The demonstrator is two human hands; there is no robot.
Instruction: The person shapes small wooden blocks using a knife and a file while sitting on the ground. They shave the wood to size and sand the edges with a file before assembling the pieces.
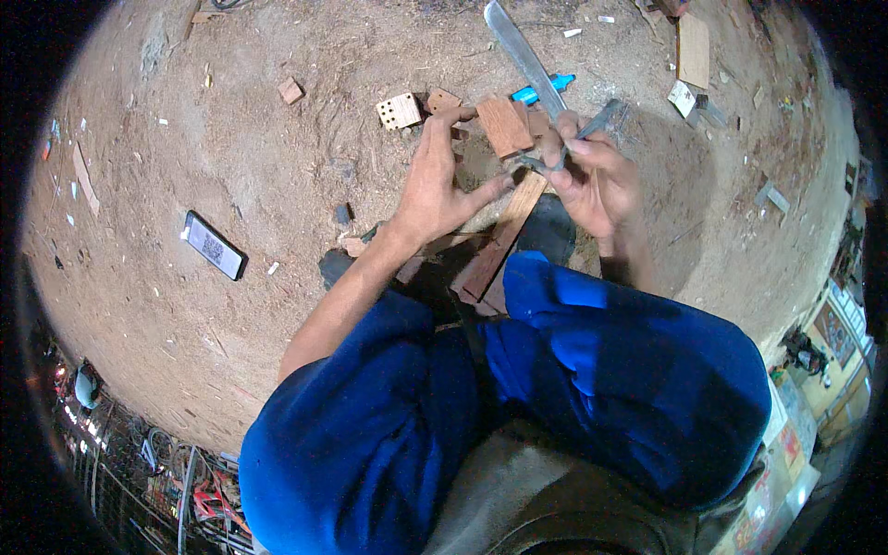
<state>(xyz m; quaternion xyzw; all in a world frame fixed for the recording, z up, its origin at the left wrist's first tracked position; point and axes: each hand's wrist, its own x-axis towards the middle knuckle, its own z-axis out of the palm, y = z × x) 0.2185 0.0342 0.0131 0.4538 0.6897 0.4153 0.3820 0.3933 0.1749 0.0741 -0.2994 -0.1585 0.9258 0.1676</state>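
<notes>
Because the head view is all I have, I report from it alone. The reddish wooden block (504, 127) sits toward one o'clock from frame centre. At its nine o'clock is the left hand (435, 180), thumb and forefinger spread wide, forefinger tip by the block's edge; whether it grips, I cannot tell. The right hand (597, 176), at four o'clock of the block, pinches a metal tool (525, 60) whose long blade points toward eleven o'clock; whether the short piece toward one o'clock joins it, I cannot tell. A wooden bar (504, 236) runs below, at six o'clock. For sound work, I would advise steadying the block before contact, keeping the left thumb clear of metal edges, and maintaining a light, even pinch.
</notes>
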